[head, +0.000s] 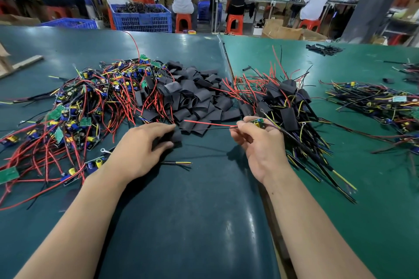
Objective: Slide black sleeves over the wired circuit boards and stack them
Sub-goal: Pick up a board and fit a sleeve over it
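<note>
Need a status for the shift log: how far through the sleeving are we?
Done: a stack of sleeved boards lies right of centre. In hand: the right hand pinches a bare wired circuit board, and the left hand grips one black sleeve. Left: a large pile of unsleeved boards and a heap of loose sleeves. Roughly early to midway.

One head-worn camera looked forward and down from the table's [204, 222] near edge, close above both forearms, and took in the far edge and the workshop beyond it.
</note>
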